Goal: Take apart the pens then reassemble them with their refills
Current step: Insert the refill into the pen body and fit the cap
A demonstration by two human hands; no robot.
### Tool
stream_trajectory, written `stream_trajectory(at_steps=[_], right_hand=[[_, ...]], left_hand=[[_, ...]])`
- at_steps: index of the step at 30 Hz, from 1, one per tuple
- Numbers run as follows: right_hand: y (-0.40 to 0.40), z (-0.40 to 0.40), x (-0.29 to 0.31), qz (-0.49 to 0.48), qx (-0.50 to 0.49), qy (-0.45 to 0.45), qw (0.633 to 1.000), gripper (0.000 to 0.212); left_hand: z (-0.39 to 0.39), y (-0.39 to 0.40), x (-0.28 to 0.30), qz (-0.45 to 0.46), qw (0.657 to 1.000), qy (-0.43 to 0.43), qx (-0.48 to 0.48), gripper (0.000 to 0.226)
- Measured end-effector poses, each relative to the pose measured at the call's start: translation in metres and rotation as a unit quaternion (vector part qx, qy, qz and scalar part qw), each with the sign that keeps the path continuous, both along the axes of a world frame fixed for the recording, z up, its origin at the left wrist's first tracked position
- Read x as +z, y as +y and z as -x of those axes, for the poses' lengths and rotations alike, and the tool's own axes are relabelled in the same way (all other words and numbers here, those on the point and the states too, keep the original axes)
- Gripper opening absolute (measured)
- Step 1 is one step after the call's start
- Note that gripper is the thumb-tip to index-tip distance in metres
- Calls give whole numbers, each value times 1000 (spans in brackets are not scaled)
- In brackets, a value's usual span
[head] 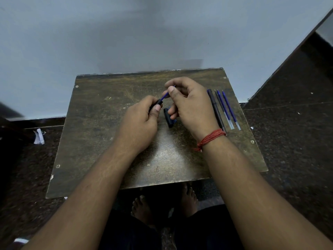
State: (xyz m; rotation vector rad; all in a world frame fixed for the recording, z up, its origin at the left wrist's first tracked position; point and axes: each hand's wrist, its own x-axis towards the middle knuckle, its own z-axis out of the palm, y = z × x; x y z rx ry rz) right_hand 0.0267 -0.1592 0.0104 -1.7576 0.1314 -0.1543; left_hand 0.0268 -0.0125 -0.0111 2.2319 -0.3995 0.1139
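My left hand [142,121] grips a black pen barrel [157,103], mostly hidden in the fist. A blue refill [164,96] sticks out of the barrel's upper end, and my right hand [187,105] pinches its far end between thumb and forefinger. Beneath my right hand's lower fingers, a black pen part with a blue piece [168,117] lies on the small wooden table [100,134]. At the table's right side rest a dark pen [215,109] and a row of loose blue refills [227,110].
The table stands against a pale wall, over a dark speckled floor. A crumpled paper scrap [38,136] lies on the floor to the left. My bare feet [144,208] show under the table's near edge. A red thread [210,138] circles my right wrist.
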Motion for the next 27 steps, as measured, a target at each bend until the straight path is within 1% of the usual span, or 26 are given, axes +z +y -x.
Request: stream_trajectory(at_steps=[6, 10, 16, 19, 21, 22, 24, 25, 27], right_hand=[[-1, -1, 0, -7, -1, 2, 1000, 15], [-1, -1, 2, -58, 7, 10, 998, 16], [0, -1, 2, -104, 13, 1, 994, 26], [-5, -2, 2, -91, 1, 13, 996, 32], [-12, -5, -1, -45, -24, 16, 999, 26], [-15, -6, -2, -4, -37, 12, 999, 21], [-21, -8, -4, 127, -43, 6, 991, 13], [-23, -8, -5, 205, -25, 11, 978, 12], [-21, -5, -5, 347, 22, 37, 937, 13]], left_hand=[[-2, 1, -2, 12, 1000, 1, 9, 13], [-1, 1, -2, 16, 1000, 1, 8, 12], [0, 1, -1, 21, 1000, -1, 6, 12], [-1, 1, 1, 27, 1000, 4, 11, 14], [-1, 2, 1, 32, 999, 4, 21, 14], [-1, 2, 1, 36, 999, 5, 27, 14], [-1, 3, 1, 45, 998, 9, 44, 13], [-2, 3, 0, 48, 997, 11, 52, 13], [-3, 4, -1, 54, 996, 14, 63, 12]])
